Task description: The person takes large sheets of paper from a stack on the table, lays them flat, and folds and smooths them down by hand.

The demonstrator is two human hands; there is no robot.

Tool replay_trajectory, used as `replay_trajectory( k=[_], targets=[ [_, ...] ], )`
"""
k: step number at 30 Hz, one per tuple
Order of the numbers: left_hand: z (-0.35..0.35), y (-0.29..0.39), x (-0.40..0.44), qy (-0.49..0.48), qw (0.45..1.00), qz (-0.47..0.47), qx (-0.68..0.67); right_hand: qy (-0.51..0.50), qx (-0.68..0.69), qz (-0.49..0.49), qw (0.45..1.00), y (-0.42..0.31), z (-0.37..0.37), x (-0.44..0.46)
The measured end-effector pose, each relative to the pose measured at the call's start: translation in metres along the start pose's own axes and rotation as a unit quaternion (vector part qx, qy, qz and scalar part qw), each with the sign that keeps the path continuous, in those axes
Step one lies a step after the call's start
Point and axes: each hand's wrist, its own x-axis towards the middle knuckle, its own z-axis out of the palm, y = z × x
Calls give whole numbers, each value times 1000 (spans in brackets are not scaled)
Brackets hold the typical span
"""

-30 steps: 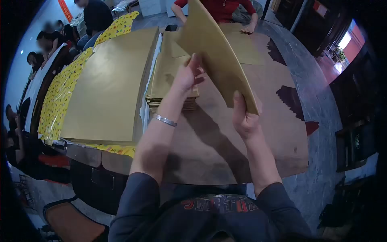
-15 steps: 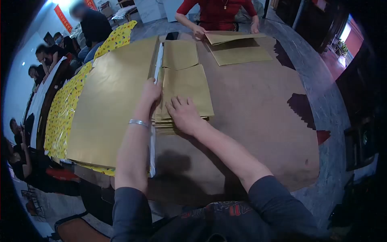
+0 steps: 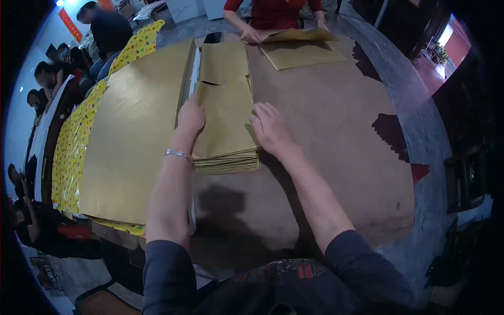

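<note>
A stack of folded golden-brown paper sheets (image 3: pixel 224 123) lies in front of me, its layered near edge showing. My left hand (image 3: pixel 191 116) is closed at its left edge, with the fingers partly hidden. Against the right edge rests my right hand (image 3: pixel 273 130), its fingers stretched out and the thumb touching the paper. Just behind is a second stack of folded paper (image 3: pixel 223 62), meeting the first one. Large flat golden sheets (image 3: pixel 134 115) are piled to the left of my left hand.
Yellow patterned wrapping (image 3: pixel 79 142) lies under the large sheets. Across the brown-covered table (image 3: pixel 336 157), a person in red (image 3: pixel 277 14) handles folded paper (image 3: pixel 302 52). A dark phone (image 3: pixel 212 38) lies at the far edge. Other people (image 3: pixel 110 34) sit at the left.
My right hand has moved from the top of the stack to its right edge. My left hand stays at the left edge. The co-worker's upper paper flap has changed position.
</note>
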Motion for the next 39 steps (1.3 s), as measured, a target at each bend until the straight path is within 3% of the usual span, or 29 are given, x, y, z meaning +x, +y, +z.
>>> replay_trajectory(
  k=[2,5,6,8,9,12,13,15,20,22,24,26,27,30,31,33,35,38,39],
  targets=[
    [0,-1,5,21,999,28,-3,-3,39,34,999,8,8,0],
    [-4,4,10,16,999,42,11,-110,34,117,986,23,36,-4],
    [-9,7,10,-13,999,32,0,-110,34,117,986,20,36,-7],
    [-18,12,9,-53,998,19,-36,-3,15,63,998,15,37,-17],
    [-17,10,10,-54,998,18,-35,-70,19,106,992,6,26,-16],
    [-11,8,14,-57,998,-10,7,-28,57,68,996,14,34,-20],
    [-8,9,13,-57,998,-12,8,-107,83,88,987,6,20,-20],
    [-6,12,9,-40,997,-61,10,-81,83,71,991,5,32,-26],
    [-23,22,-17,-10,997,-77,-13,-79,143,42,986,6,39,-38],
    [-34,24,-25,-16,998,-52,-38,-69,164,21,984,1,22,-35],
    [-44,23,-30,-35,999,-2,-23,-96,212,97,968,12,20,-27],
    [-52,28,-32,-56,998,-27,-24,-96,165,149,970,20,25,-12],
    [-46,19,-28,-104,994,-37,16,-118,139,155,971,14,17,-3],
    [-44,13,-37,-98,995,-27,10,-97,40,134,985,34,53,16],
    [-55,24,-44,-124,990,-59,17,-132,122,135,974,16,28,15],
    [-67,37,-56,-91,995,-30,-1,-110,154,129,973,58,66,18],
    [-71,32,-67,21,997,69,-25,-147,138,172,964,20,21,1],
    [-121,24,-98,39,993,62,-90,-122,161,176,963,31,7,-34],
    [-138,9,-107,-28,993,31,-106,-110,75,153,979,39,9,-48]
  ],
)
